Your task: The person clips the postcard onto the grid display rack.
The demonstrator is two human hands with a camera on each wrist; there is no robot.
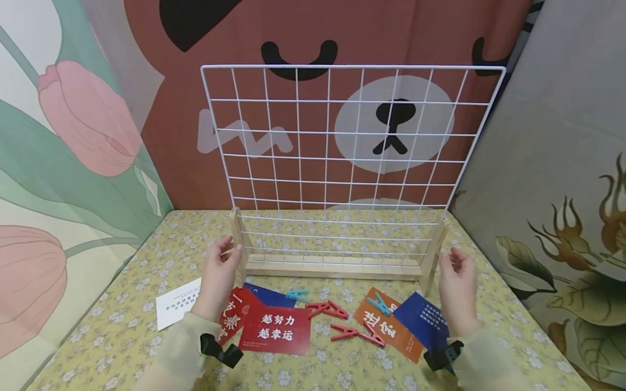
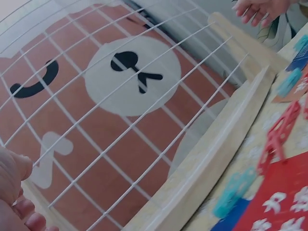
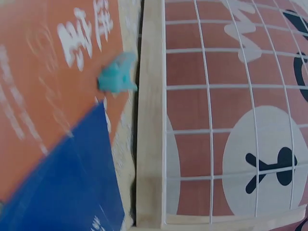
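Note:
A white wire grid panel [image 1: 342, 131] stands upright in a wooden base [image 1: 337, 267] at the middle of the table. Beside the base's left post is my left hand [image 1: 221, 274], its fingers loosely bent and holding nothing. Just outside the right post my right hand [image 1: 458, 285] hangs relaxed; the left wrist view catches its spread fingers too. In front of the base lie a red card [image 1: 275, 330], an orange card [image 1: 391, 326] and blue cards, one of them [image 1: 420, 320] near my right wrist. Red clothespins [image 1: 342, 331] and a blue clothespin [image 3: 117, 74] lie among them.
A white card [image 1: 177, 304] lies at the left, partly behind my left wrist. Another blue card [image 1: 268, 296] shows behind the red ones. The floral tablecloth [image 1: 288, 374] reaches back to a bear-print curtain [image 1: 176, 163]. Patterned curtains stand on both sides.

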